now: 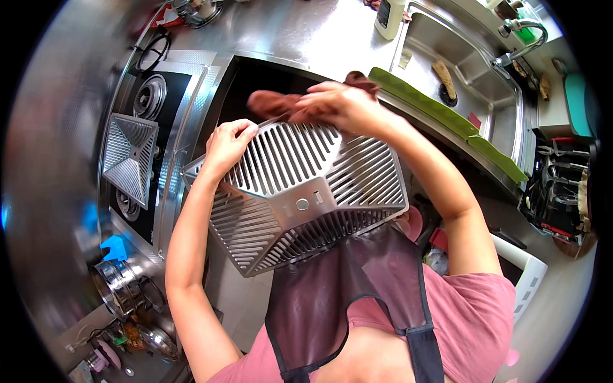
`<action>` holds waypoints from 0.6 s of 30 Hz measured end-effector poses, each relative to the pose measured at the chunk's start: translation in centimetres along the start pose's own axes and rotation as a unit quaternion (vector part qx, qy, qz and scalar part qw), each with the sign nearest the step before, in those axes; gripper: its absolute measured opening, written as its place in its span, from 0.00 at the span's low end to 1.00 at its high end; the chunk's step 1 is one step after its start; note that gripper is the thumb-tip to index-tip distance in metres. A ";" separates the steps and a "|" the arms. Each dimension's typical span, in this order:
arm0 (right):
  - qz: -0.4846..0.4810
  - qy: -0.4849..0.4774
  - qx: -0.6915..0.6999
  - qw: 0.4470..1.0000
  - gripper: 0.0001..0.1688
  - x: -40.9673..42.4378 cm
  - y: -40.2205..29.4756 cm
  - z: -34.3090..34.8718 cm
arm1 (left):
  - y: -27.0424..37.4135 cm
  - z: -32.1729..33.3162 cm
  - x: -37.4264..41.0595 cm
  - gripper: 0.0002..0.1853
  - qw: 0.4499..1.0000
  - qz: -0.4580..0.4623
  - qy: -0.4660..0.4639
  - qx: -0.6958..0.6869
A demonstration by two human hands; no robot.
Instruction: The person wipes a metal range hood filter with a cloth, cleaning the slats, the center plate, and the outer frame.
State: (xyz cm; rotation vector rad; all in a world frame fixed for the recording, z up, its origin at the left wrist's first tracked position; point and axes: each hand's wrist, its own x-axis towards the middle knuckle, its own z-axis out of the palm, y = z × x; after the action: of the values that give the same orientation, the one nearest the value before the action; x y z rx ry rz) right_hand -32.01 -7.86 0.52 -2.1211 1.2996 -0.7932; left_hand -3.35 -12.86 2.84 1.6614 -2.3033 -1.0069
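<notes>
A slotted metal range-hood filter [299,203], shaped like a shallow pyramid, is held up in front of my dark apron [325,282]. My left hand [230,143] grips its upper left edge, thumb over the rim. Along the top edge, my right hand [342,105] holds a reddish-brown cloth [275,104] against the filter. The cloth's loose end looks blurred. Part of the cloth lies hidden under my right fingers.
A second slotted filter [131,158] rests across the gas hob [179,91] at left. Beyond a green splash guard [421,103] lies a steel sink [469,62] holding a loofah [444,79]. A white bottle [389,19] stands beside it. Utensils fill a rack [558,186] at right.
</notes>
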 end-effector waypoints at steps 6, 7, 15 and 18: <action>0.208 0.114 0.178 0.955 0.19 -4.7 5.8 -4.4 | -1.7 -0.6 -0.5 0.15 1.000 -0.009 0.008 -0.014; 0.275 0.160 0.285 0.904 0.21 -4.9 4.8 -4.4 | -2.3 -0.7 -0.5 0.14 0.999 -0.009 0.019 -0.025; 0.267 0.219 0.372 0.862 0.18 -2.0 2.5 0.0 | -4.6 -2.1 -0.8 0.14 0.993 -0.001 0.024 -0.120; 0.174 0.250 0.275 0.912 0.23 3.0 2.3 -2.2 | -3.7 -3.7 -1.3 0.14 0.976 0.006 0.032 -0.214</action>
State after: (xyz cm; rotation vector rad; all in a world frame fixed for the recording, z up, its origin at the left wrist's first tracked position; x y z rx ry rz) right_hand -33.79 -11.80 1.09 -1.2382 1.4245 -1.4004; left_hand 1.82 -14.01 3.90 1.4745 -1.8791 -1.3113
